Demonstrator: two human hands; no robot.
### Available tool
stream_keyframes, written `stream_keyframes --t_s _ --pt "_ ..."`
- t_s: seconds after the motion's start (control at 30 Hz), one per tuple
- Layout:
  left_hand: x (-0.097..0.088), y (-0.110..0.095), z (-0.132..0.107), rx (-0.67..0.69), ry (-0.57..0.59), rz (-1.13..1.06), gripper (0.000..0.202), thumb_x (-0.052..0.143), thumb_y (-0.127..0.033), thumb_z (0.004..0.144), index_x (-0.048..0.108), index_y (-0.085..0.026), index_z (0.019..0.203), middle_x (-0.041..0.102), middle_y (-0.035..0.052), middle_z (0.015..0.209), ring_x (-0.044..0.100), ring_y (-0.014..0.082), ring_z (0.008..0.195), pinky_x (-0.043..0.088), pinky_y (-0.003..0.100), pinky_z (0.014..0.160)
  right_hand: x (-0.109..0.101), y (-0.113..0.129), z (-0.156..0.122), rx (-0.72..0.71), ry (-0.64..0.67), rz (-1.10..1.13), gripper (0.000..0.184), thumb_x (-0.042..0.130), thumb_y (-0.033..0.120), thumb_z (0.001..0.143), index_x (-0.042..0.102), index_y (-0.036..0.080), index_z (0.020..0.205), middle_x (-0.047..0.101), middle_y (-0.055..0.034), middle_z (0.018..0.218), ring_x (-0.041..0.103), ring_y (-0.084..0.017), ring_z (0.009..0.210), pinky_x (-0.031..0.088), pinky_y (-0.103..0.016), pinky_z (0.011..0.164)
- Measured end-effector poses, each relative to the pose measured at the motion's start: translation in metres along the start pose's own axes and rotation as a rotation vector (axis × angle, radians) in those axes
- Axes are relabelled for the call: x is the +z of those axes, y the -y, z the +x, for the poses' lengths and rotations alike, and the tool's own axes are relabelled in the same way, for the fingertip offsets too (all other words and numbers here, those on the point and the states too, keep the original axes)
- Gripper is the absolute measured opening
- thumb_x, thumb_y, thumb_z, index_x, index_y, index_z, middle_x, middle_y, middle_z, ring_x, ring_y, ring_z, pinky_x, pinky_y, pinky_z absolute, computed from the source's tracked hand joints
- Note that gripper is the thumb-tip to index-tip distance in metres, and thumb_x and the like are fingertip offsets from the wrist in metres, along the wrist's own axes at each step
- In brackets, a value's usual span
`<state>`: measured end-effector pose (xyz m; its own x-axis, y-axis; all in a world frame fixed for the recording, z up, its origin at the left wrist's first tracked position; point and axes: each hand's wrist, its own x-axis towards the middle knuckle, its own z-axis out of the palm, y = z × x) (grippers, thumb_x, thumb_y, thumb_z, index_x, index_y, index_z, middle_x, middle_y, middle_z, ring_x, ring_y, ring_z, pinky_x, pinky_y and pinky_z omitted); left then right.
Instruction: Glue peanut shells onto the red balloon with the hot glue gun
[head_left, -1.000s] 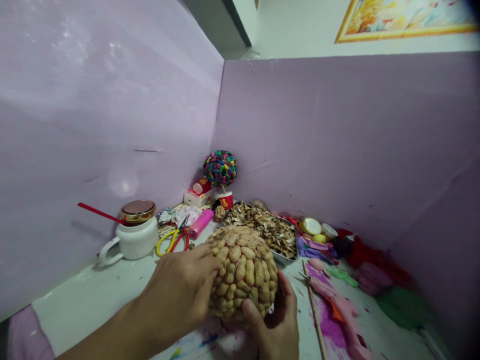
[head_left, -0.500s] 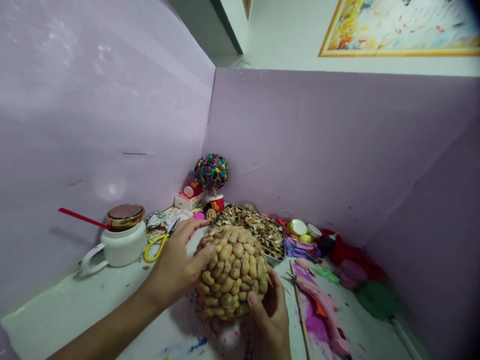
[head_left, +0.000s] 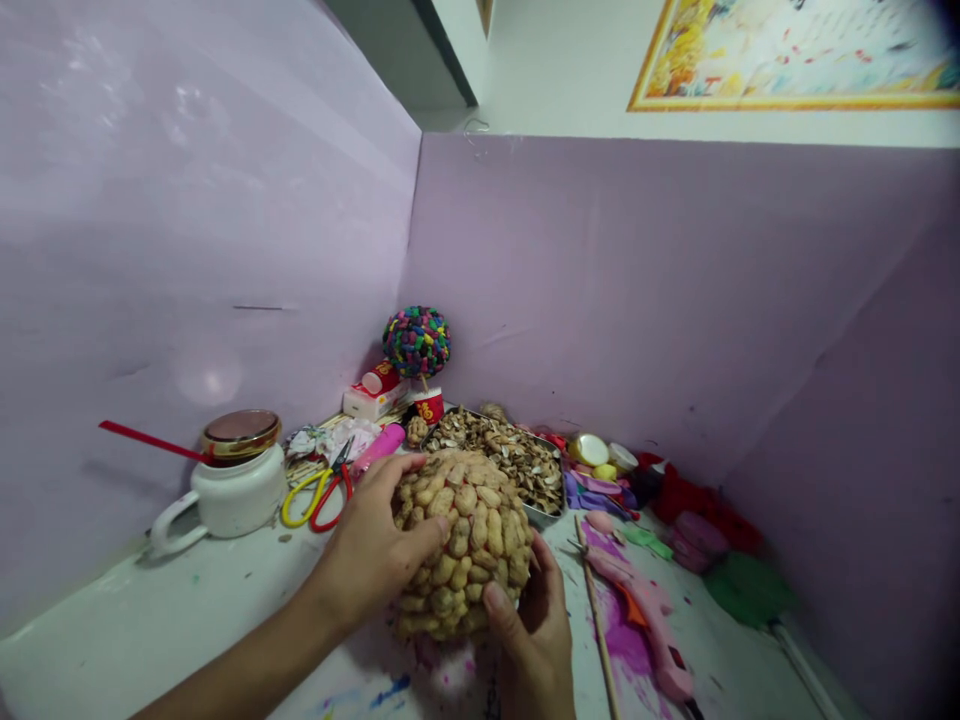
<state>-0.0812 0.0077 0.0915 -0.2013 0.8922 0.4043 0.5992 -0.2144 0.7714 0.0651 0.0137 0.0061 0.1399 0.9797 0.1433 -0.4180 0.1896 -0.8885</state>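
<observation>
Between my two hands is a ball covered in peanuts [head_left: 469,545], with bits of red showing in the gaps between the shells. My left hand [head_left: 386,525] curves over its upper left side, thumb laid across the peanuts. My right hand [head_left: 532,625] cups the lower right, its thumb on the front and its fingers partly hidden behind the ball. Just behind the ball stands a metal tray [head_left: 553,517] heaped with empty-looking shells [head_left: 517,450]. Right of my right hand lie a thin wooden stick [head_left: 598,625] and a pink glue gun [head_left: 645,610].
On the left stands a white mug [head_left: 244,490] with a lidded jar top, beside yellow-handled scissors [head_left: 304,498] and a red-handled pair [head_left: 330,510]. A multicoloured ball on a stick [head_left: 417,342] rises from a red cup [head_left: 428,405]. Purple walls [head_left: 637,280] enclose the paint-stained table [head_left: 247,600].
My left fingers have come down onto the ball's upper left side, uncovering the red-handled scissors and a pink tube. The right hand keeps its grip. The view has shifted slightly.
</observation>
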Motion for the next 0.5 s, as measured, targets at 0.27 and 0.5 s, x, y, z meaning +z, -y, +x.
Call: stream_keyframes --t_s 0.27,0.5 --pt "-0.002 0.009 0.0 0.07 0.025 0.005 0.04 0.048 -0.039 0.078 0.055 -0.019 0.111 0.055 0.0096 0.117 0.048 0.0261 0.111 0.04 0.045 0.092 -0.001 0.005 0.004 0.05 0.027 0.044 0.07 0.071 0.042 0.059 0.039 0.023 0.119 0.048 -0.0107 0.126 0.045 -0.031 0.116 0.035 -0.048 0.095" --pt "-0.014 0.022 0.014 0.274 0.219 -0.002 0.051 0.058 -0.042 0.072 0.05 -0.022 0.118 0.046 0.0074 0.13 0.038 0.0262 0.121 0.031 0.043 0.101 -0.001 0.019 0.008 0.267 0.07 0.232 0.067 0.068 0.037 0.066 0.037 0.022 0.123 0.052 -0.0119 0.123 0.05 -0.029 0.113 0.041 -0.045 0.091"
